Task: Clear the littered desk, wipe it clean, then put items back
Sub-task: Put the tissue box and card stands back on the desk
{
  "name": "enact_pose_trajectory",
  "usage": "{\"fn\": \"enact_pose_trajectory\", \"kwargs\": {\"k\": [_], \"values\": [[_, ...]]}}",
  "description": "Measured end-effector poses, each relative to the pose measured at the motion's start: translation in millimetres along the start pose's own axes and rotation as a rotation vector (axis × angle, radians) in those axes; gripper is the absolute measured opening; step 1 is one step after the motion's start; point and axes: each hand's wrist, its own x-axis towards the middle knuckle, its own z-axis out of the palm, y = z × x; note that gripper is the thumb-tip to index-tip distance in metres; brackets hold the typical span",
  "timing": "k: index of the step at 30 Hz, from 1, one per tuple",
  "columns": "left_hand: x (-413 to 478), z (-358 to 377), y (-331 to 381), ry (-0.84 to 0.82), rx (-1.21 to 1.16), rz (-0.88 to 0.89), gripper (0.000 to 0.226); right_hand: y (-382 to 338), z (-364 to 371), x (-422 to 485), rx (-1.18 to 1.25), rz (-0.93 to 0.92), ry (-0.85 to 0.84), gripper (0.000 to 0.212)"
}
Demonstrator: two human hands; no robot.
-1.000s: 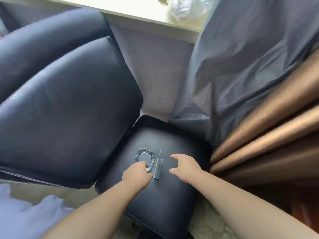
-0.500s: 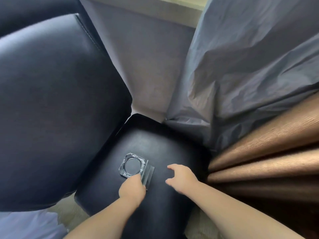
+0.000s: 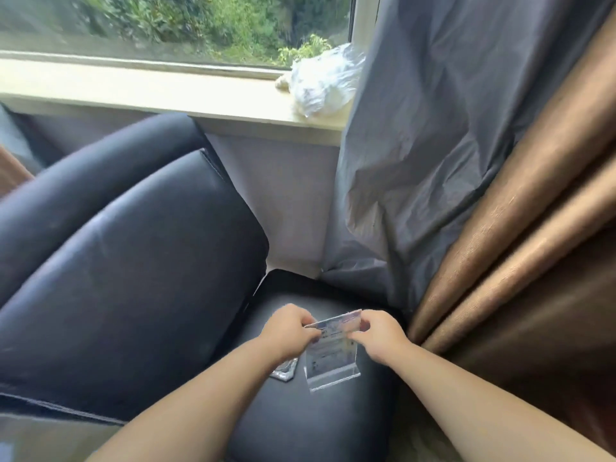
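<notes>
Over the stool (image 3: 316, 425): you hold a clear card stand (image 3: 333, 351) upright, its base at or just above the black seat.
Left hand (image 3: 290, 331): pinches the stand's top left edge.
Right hand (image 3: 380, 338): pinches its top right corner.
Ashtray (image 3: 285, 372): glass, on the seat, mostly hidden under your left wrist.
Windowsill (image 3: 133, 91): white plastic bag (image 3: 320, 85) beside grey curtain (image 3: 416, 161).

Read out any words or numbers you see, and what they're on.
Card in the stand, pinched by the left hand and right hand: printed lines, too blurred to read.
No other text shows.
</notes>
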Motion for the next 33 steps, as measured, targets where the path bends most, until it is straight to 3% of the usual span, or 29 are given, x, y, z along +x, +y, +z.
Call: {"fn": "enact_pose_trajectory", "kwargs": {"k": [5,10,15,24,26,30,32,33], "values": [[-40,-35,25,0.156,-0.473,0.026,0.011,-22,-30,-53,0.324,-0.059,0.158,0.011],[-65,-44,66,0.143,-0.794,0.083,0.012,-38,-65,-101,0.588,-0.072,0.381,0.014],[-80,-24,111,0.145,-0.820,0.135,0.007,-20,-90,-152,0.687,-0.005,0.565,0.019],[-116,42,202,-0.014,-0.759,0.269,0.005,59,-137,-225,0.683,0.103,0.791,0.025],[-128,67,227,-0.125,-0.681,0.367,0.006,80,-149,-243,0.617,0.127,0.884,0.027],[-161,142,286,-0.571,-0.494,0.514,0.029,122,-175,-282,0.415,0.181,1.056,0.017],[-179,183,319,-0.661,-0.468,0.537,0.010,148,-191,-304,0.363,0.210,1.117,0.014],[-183,203,335,-0.687,-0.508,0.539,0.016,164,-198,-316,0.304,0.228,1.132,0.010]]}}
